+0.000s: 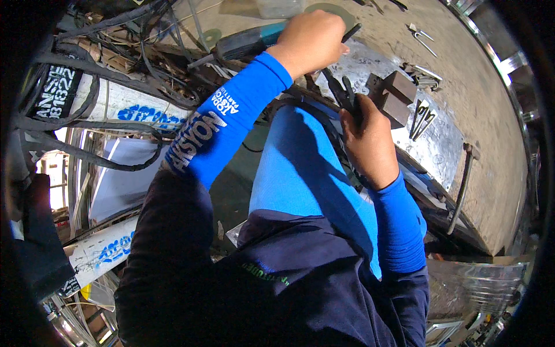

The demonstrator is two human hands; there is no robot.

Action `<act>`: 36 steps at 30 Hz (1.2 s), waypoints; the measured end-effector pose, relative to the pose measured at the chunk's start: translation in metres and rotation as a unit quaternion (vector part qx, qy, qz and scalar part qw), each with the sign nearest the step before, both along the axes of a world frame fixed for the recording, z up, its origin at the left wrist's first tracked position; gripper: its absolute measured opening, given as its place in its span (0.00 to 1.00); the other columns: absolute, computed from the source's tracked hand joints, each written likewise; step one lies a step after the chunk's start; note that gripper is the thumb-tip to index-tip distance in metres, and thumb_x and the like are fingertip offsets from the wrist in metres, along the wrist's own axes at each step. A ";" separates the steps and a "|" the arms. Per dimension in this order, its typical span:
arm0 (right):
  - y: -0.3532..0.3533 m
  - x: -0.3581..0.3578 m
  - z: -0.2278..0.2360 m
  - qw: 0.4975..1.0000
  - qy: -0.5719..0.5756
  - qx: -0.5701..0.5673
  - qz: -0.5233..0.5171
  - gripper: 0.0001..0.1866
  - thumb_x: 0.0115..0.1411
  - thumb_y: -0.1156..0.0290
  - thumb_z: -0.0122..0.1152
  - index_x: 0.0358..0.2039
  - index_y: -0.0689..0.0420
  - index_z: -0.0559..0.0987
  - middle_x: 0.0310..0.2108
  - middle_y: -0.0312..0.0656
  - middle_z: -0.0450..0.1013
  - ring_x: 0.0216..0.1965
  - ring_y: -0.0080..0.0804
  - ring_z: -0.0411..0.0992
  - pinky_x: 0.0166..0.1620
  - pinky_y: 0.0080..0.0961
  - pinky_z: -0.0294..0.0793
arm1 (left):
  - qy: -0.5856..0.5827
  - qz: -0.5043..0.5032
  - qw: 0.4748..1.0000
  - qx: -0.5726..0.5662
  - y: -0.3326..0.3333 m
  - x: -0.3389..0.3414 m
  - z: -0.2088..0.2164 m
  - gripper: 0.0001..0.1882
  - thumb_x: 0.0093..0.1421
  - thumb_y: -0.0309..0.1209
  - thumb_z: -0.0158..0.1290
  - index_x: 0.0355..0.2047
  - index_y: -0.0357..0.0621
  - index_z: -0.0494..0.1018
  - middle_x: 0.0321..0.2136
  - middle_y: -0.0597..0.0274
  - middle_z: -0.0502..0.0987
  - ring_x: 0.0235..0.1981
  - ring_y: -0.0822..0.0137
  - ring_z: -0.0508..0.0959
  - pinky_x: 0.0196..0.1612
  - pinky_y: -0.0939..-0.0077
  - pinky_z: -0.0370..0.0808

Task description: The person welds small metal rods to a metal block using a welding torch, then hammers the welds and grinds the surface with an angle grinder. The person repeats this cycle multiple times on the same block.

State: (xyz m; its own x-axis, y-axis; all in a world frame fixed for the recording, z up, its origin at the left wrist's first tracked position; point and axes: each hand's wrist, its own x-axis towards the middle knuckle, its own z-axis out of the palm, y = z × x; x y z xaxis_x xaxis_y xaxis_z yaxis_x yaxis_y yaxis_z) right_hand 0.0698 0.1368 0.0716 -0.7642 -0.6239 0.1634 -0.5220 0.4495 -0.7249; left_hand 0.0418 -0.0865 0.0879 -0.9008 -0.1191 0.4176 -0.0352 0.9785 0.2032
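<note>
My left hand (312,41) is closed at the far side of the bench, fingers curled under. A short dark rod end (352,33) sticks out beside it, but what the fingers grip is hidden. Just left of that hand lies a teal and black power tool (245,41), which looks like an angle grinder, partly behind the wrist. My right hand (370,136) is wrapped round a black plier-like tool (345,91), its two prongs pointing up and left toward my left hand. Right of this tool, dark rectangular metal blocks (396,98) rest on a shiny metal plate (442,153).
Thin bent metal strips (424,120) lie on the plate. A hammer (462,185) rests along the bench's near right edge. Bent rods (422,39) lie farther back, and a round disc (332,13) sits behind my left hand. Black cables (110,159) hang over white pipes (121,104) at left.
</note>
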 end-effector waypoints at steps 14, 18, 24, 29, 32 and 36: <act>-0.006 0.014 0.003 0.993 0.088 0.070 0.036 0.11 0.65 0.75 0.60 0.45 0.67 0.73 0.32 0.67 0.78 0.33 0.69 0.79 0.37 0.57 0.79 | -0.018 0.018 0.992 0.123 -0.019 0.049 0.010 0.23 0.59 0.47 0.69 0.34 0.34 0.85 0.25 0.44 0.84 0.28 0.47 0.86 0.34 0.58 0.81; -0.006 0.016 0.001 0.990 0.110 0.081 0.040 0.12 0.66 0.74 0.59 0.46 0.66 0.72 0.33 0.66 0.78 0.32 0.68 0.79 0.36 0.57 0.79 | -0.003 -0.005 0.991 0.131 -0.025 0.055 0.004 0.21 0.61 0.44 0.68 0.33 0.33 0.84 0.22 0.44 0.81 0.25 0.47 0.85 0.32 0.58 0.79; -0.007 0.022 -0.003 0.989 0.120 0.076 0.042 0.12 0.67 0.73 0.58 0.48 0.65 0.71 0.33 0.65 0.79 0.32 0.67 0.80 0.35 0.57 0.80 | 0.046 -0.131 0.988 0.075 -0.049 0.052 -0.007 0.17 0.62 0.40 0.66 0.36 0.34 0.83 0.24 0.42 0.80 0.27 0.44 0.82 0.33 0.55 0.77; -0.003 0.016 -0.002 0.990 0.114 0.075 0.036 0.12 0.67 0.73 0.58 0.47 0.64 0.71 0.33 0.65 0.79 0.32 0.67 0.80 0.36 0.57 0.80 | -0.008 -0.100 0.990 0.102 -0.041 0.051 0.007 0.18 0.61 0.42 0.68 0.34 0.36 0.84 0.26 0.42 0.81 0.29 0.44 0.83 0.34 0.55 0.77; -0.003 0.017 -0.002 0.991 0.100 0.087 0.035 0.12 0.67 0.73 0.58 0.47 0.64 0.71 0.34 0.64 0.79 0.32 0.67 0.80 0.36 0.57 0.80 | -0.014 -0.021 0.991 0.131 -0.022 0.064 0.012 0.21 0.60 0.45 0.69 0.33 0.35 0.84 0.24 0.43 0.81 0.27 0.43 0.83 0.33 0.56 0.78; -0.004 0.019 -0.004 0.989 0.098 0.107 0.039 0.13 0.65 0.73 0.60 0.47 0.64 0.72 0.34 0.64 0.79 0.33 0.66 0.80 0.36 0.56 0.80 | -0.018 0.053 0.994 0.096 -0.005 0.060 0.001 0.23 0.60 0.46 0.69 0.29 0.33 0.83 0.24 0.40 0.81 0.30 0.40 0.84 0.37 0.50 0.81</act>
State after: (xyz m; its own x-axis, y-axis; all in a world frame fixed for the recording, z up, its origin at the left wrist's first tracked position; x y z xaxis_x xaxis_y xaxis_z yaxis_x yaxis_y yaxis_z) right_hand 0.0890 0.1326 0.0675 -0.6785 -0.7165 0.1618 -0.6829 0.5342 -0.4982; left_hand 0.1015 -0.0917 0.0887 -0.8928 -0.2880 0.3465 -0.1455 0.9121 0.3832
